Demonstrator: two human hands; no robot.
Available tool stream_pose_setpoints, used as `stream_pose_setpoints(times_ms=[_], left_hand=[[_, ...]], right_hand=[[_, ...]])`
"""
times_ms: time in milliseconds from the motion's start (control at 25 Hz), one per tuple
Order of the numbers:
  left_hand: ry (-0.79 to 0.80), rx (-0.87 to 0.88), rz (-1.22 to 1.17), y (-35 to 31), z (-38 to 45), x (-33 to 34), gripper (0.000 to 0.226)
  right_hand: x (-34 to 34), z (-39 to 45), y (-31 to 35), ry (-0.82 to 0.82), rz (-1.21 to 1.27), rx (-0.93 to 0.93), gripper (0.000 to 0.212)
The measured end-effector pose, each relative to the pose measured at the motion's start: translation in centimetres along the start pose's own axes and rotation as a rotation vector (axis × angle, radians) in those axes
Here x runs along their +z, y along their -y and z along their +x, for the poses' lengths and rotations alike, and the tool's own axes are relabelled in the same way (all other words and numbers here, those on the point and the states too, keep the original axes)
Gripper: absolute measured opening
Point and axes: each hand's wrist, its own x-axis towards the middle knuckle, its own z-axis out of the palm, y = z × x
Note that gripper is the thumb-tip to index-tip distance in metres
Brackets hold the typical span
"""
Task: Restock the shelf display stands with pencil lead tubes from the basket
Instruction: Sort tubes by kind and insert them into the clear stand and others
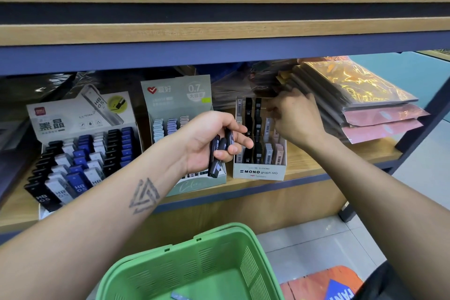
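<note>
Your left hand (207,143) gripped dark lead tubes (216,151), long axes upright | right hand (295,117) nearer, fingers curled at MONO stand (259,173)'s back row, hold unclear

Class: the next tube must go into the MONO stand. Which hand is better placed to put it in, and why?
The right hand: it is already at the MONO stand, fingers among the upper slots. The left hand grips a bundle of dark tubes beside the stand, acting as the supply.

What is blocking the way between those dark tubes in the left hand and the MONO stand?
Nothing visible. The left hand holds the dark tubes just left of the MONO stand; only the right hand reaches into its back row.
</note>
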Motion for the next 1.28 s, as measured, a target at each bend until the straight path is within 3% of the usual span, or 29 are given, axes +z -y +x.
stream_pose_setpoints(times_ms=[80, 200, 280, 400, 640, 1080, 1280], left_hand=[[0.025, -0.011, -0.009, 0.2, 0.1, -0.2, 0.026], [0.078, -0.032, -0.019, 0.4, -0.1, -0.2, 0.025], [0.119, -0.026, -0.024, 0.4, -0.3, -0.1, 0.018], [0.136, -0.007, -0.059, 0.4, -0.7, -0.1, 0.016], [0.065, -0.065, 0.028, 0.1, -1.0, -1.1, 0.033], [0.054, -0.057, -0.066, 0.0, -0.9, -0.5, 0.025], [-0.071, 0.146, 0.117, 0.0, -0.9, 0.2, 0.014]], right_hand=[[-1.1, 0.1, 0.5, 0.016, 0.311, 0.023, 0.022], [-3.5, -0.4, 2.3, 0.360, 1.073, 0.054, 0.021], [-4.1, -1.0, 3.1, 0.519, 1.238, -0.020, 0.026], [-3.6, -1.1, 3.7, 0.529, 1.212, -0.110, 0.027], [-3.3, -0.4, 2.6, 0.436, 1.458, 0.198, 0.021], [-3.1, -0.3, 1.2, 0.435, 1.557, 0.227, 0.015], [-2.9, -0.3, 0.1, 0.463, 1.528, 0.224, 0.022]])
